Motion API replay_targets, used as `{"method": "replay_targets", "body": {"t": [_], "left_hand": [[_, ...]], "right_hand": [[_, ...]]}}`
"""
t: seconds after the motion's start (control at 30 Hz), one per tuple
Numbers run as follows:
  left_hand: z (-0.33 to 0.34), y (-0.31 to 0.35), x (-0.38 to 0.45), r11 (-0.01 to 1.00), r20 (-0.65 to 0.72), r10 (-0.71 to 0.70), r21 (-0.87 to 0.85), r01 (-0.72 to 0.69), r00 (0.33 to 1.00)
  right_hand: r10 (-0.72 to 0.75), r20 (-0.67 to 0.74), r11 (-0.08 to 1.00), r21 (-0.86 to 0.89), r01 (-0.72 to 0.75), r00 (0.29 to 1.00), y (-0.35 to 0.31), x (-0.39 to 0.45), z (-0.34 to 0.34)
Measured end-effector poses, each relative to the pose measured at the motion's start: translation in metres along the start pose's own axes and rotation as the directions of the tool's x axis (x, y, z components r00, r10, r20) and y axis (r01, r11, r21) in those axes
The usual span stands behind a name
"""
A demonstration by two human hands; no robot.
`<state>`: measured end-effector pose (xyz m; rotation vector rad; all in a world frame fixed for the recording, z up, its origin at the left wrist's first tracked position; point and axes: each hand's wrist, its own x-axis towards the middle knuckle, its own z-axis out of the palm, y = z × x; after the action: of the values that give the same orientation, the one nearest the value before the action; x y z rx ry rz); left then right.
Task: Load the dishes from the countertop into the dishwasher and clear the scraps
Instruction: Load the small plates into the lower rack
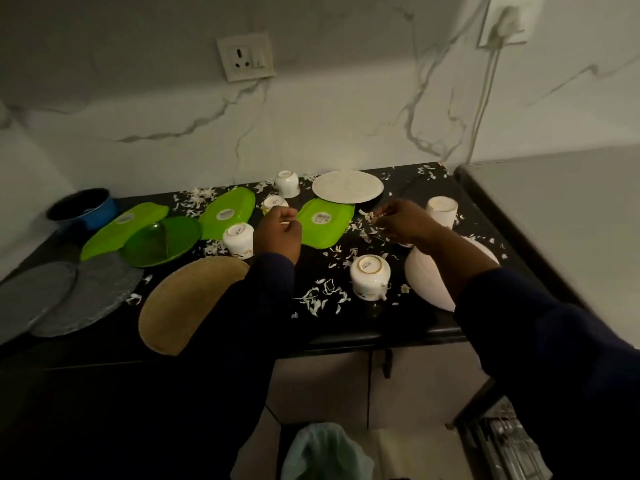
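White scraps [322, 299] lie scattered over the black countertop [381, 330]. My left hand [277, 230] hovers with curled fingers between an upturned white cup [239, 240] and a green tray [325, 223]; something pale shows at its fingertips. My right hand [403, 221] pinches white scraps beside another upturned cup [441, 211]. A third cup [370, 276] stands upside down near the front, with a white bowl [429, 282] under my right forearm. A white plate [348, 187] sits at the back.
Further left are two more green trays [227, 213] [121, 230], a green bowl [162, 240], a tan plate [187, 303], grey plates [69, 296] and a blue pot [83, 209]. A bag-lined bin [325, 452] stands on the floor. A dishwasher rack [509, 441] shows at the lower right.
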<state>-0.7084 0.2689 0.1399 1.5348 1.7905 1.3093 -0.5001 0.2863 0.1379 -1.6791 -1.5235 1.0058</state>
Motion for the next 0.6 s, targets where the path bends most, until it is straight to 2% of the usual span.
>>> {"method": "replay_targets", "body": {"t": [0.23, 0.37, 0.43, 0.53, 0.57, 0.6], "left_hand": [[-0.005, -0.033, 0.024, 0.991, -0.055, -0.049, 0.121, 0.055, 0.997], [0.012, -0.034, 0.055, 0.987, -0.05, -0.086, 0.132, 0.092, 0.995], [0.027, -0.031, 0.071, 0.983, -0.053, -0.101, 0.151, 0.108, 0.993], [0.052, -0.03, 0.092, 0.981, -0.042, -0.134, 0.136, 0.139, 0.99], [0.059, -0.03, 0.1, 0.98, -0.038, -0.152, 0.126, 0.156, 0.988], [0.066, -0.031, 0.107, 0.978, -0.035, -0.166, 0.119, 0.169, 0.985]], "right_hand": [[0.063, 0.106, 0.996, -0.073, -0.055, 0.992, 0.005, 0.057, 0.03], [0.076, 0.084, 0.996, -0.05, -0.072, 0.994, 0.015, 0.101, 0.033], [0.126, 0.051, 0.988, -0.099, -0.12, 0.991, 0.017, 0.124, 0.03], [0.089, 0.046, 0.959, -0.273, -0.073, 0.995, 0.028, 0.16, 0.027], [0.099, 0.02, 0.973, -0.214, -0.092, 0.995, 0.032, 0.173, 0.029], [0.172, 0.03, 0.978, -0.126, -0.166, 0.985, 0.03, 0.18, 0.03]]}}
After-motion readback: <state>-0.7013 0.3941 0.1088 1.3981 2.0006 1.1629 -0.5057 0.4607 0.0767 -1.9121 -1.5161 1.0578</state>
